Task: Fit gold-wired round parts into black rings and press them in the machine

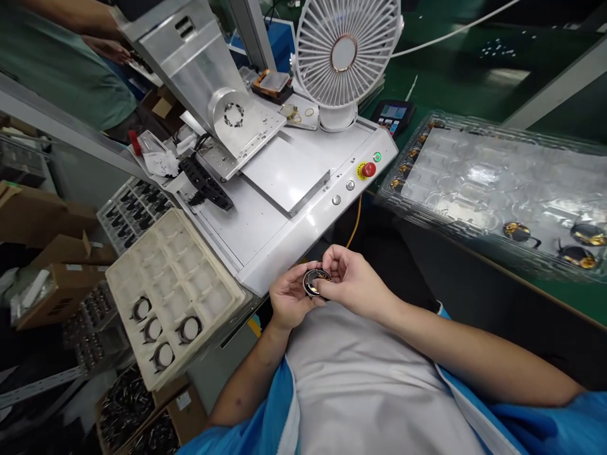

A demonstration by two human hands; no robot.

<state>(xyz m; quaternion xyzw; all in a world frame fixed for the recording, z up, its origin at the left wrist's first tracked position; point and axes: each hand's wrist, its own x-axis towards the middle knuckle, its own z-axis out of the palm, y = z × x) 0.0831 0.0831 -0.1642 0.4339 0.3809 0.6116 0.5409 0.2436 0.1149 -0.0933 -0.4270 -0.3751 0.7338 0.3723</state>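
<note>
Close to my body, a small round black part (312, 282) with a silvery rim and gold-coloured bits is held between both hands. My left hand (290, 298) grips its left side, fingers curled round the rim. From the right, my right hand (353, 281) has its thumb on the part's face and its other fingers bent at the edge. A cream tray (118, 278) on the left holds several black rings (190, 329) in its lower pockets. Clear plastic trays (455, 218) on the right carry black and gold round parts (588, 234).
A white machine (279, 253) with a metal press head, red button (368, 169) and flat plate stands ahead. A white fan (344, 54) stands on its back edge. Cardboard boxes (71, 287) are at left. Another person's arm (80, 18) shows at upper left.
</note>
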